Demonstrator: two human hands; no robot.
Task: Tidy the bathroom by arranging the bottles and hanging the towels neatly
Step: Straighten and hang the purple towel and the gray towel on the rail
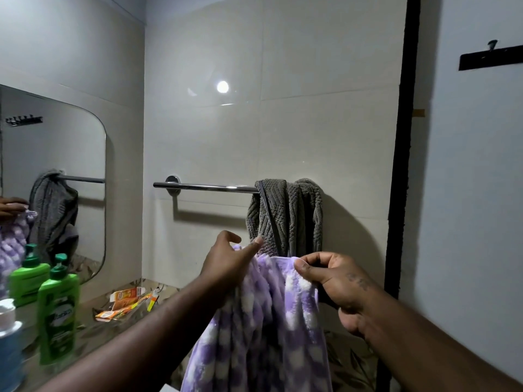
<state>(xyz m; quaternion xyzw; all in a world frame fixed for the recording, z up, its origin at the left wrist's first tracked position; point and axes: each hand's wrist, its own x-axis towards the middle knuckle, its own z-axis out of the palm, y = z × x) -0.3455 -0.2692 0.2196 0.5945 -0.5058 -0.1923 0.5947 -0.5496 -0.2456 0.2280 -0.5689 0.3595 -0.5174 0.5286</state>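
Observation:
A purple and white checked towel (263, 329) hangs from both my hands below the chrome towel rail (206, 187). My left hand (226, 264) pinches its upper left edge, and my right hand (336, 281) grips its upper right corner. A grey ribbed towel (291, 216) is bunched over the right end of the rail, just behind my hands. The left half of the rail is bare. A green pump bottle (58, 312) stands on the counter at the left, with a blue and white bottle (10, 343) beside it at the frame's edge.
A mirror (73, 154) on the left wall reflects the grey towel and a green bottle. Orange toothpaste packaging and a tube (127, 302) lie on the patterned counter. A dark door frame (402, 165) runs down the right, with a black hook strip (489, 59) beyond it.

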